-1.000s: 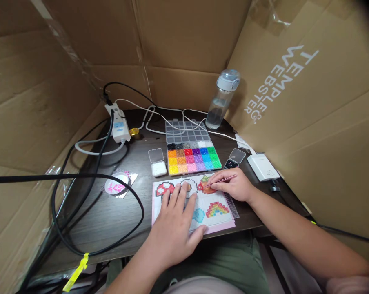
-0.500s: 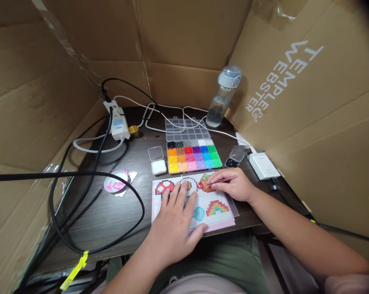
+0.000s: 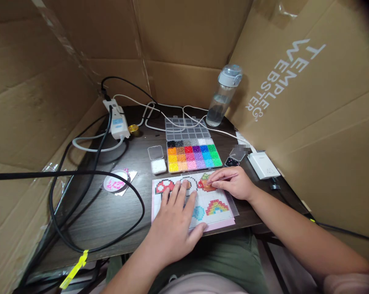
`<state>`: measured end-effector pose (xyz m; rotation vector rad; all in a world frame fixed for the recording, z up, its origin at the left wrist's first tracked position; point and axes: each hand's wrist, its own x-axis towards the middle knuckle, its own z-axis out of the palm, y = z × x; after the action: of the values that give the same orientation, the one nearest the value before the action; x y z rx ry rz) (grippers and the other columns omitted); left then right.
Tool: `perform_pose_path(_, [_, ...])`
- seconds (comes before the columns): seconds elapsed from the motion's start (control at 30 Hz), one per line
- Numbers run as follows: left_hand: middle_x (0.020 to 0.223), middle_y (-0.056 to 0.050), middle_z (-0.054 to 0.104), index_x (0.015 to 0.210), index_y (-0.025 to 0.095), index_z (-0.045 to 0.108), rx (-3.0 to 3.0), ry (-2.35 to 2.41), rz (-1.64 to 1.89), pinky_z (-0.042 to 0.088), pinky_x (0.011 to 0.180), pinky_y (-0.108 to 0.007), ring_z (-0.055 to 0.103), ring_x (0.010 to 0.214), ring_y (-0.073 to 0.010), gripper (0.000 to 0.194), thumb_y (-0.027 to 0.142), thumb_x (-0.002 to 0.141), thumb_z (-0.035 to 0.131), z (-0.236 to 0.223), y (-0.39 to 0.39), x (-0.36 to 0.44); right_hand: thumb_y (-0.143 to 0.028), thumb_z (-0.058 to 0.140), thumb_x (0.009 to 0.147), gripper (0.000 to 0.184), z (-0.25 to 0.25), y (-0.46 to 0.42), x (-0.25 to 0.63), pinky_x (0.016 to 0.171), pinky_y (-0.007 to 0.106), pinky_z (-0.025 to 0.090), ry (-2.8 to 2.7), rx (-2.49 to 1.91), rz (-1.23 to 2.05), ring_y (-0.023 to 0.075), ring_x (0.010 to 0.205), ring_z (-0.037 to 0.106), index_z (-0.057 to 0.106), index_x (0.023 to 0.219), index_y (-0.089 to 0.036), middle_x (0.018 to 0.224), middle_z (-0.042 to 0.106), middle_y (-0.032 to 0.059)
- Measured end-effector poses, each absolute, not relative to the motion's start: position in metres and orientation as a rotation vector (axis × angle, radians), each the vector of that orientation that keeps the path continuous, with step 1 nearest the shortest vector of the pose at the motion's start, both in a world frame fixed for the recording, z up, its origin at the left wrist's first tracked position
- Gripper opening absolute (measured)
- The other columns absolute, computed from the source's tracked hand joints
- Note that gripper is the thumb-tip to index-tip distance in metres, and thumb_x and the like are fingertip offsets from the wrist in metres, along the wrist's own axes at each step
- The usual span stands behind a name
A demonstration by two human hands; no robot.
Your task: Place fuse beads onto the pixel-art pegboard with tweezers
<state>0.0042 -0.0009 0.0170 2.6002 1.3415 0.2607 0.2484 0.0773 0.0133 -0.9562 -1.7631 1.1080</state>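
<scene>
My left hand [image 3: 176, 223] lies flat with fingers spread on a pattern sheet [image 3: 207, 197], over its lower left part. The sheet shows a red mushroom [image 3: 165, 187], a rainbow [image 3: 216, 208] and other pixel designs, some partly under my fingers. My right hand [image 3: 235, 182] pinches slim pinkish tweezers [image 3: 223, 178], their tip at the red and orange design [image 3: 205, 184] in the upper right. Whether a bead is in the tip is too small to tell. A clear mesh pegboard [image 3: 232, 205] shows at the sheet's right edge.
Behind the sheet stands an open bead box [image 3: 194, 157] sorted by colour. Small cases of white beads [image 3: 158, 166] and black beads [image 3: 232, 162] flank it. A dish of pink beads [image 3: 114, 181], a bottle [image 3: 223, 98], a power strip [image 3: 118, 122], a charger [image 3: 263, 165] and looped black cable [image 3: 138, 196] surround the area.
The view has tilted slightly, so background things sit a little higher. My left hand stays put; the tweezers in my right hand shift only slightly over the same design.
</scene>
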Motion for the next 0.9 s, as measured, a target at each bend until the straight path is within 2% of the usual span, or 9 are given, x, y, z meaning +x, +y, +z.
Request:
perform_pose_path(0.63, [0.161,-0.022,0.031,0.146,0.014,0.048,2.596,1.344,0.268,0.025,0.118,-0.066,0.028,0.148,-0.0436,0.067,0.049,0.090,0.059,0.017,-0.001,0.003,-0.029,0.079,0.077,0.009,0.015,0.079,0.251,0.074,0.033,0.064,-1.682,-1.006,1.100,0.0212,0.078,0.077,0.081,0.079,-0.020,0.084,0.081,0.0075])
perform_pose_path(0.9, [0.162,-0.021,0.029,0.148,0.017,0.046,2.616,1.358,0.288,0.029,0.116,-0.066,0.028,0.148,-0.0434,0.068,0.053,0.092,0.057,0.013,-0.002,0.000,-0.030,0.076,0.080,0.009,0.052,0.107,0.222,0.079,0.041,0.064,-1.448,-1.073,0.735,0.0248,0.083,0.076,0.079,0.079,-0.021,0.088,0.080,0.0071])
